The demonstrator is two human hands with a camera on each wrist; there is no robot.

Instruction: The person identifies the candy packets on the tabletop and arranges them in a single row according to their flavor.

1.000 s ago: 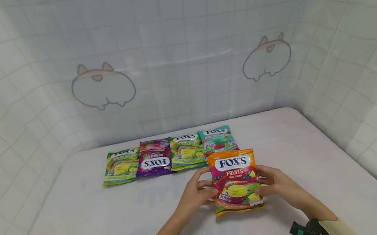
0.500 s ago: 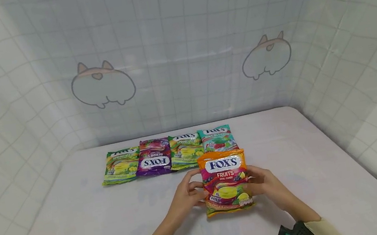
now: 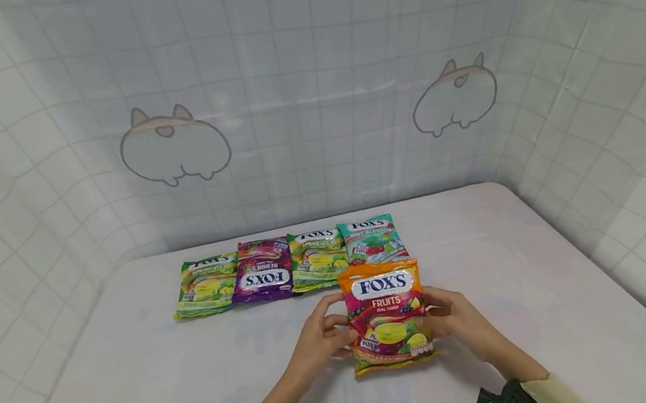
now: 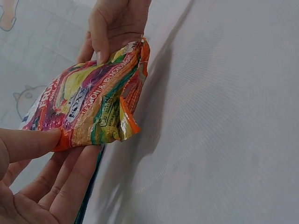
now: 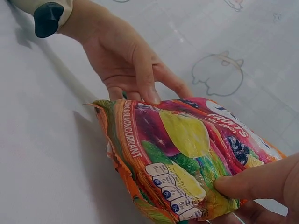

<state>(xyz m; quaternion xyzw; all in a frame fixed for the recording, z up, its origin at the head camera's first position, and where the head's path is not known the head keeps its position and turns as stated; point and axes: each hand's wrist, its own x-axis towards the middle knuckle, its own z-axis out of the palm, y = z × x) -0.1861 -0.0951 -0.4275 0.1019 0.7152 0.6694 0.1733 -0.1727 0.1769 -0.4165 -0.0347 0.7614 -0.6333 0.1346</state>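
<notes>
A bag of Fox's Fruits oval candy, orange and magenta, is held front face up, its print upright in the head view. My left hand pinches its left edge, thumb on the front and fingers behind, as the left wrist view shows on the candy bag. On the opposite edge my right hand grips with its thumb over the printed front. In both wrist views the bag's bottom seam is raised off the table, with a shadow beneath. Most fingertips are hidden behind the bag.
Behind, a row of candy bags lies on the white table: a green bag, an upside-down purple Berries bag, another green bag and a teal Mint Blossom bag, partly covered. Gridded sheeting surrounds the table.
Both hands have shifted the Fruits candy bag a little to the left, mostly in the first half second. Since then it has barely moved. The row behind stays put.
</notes>
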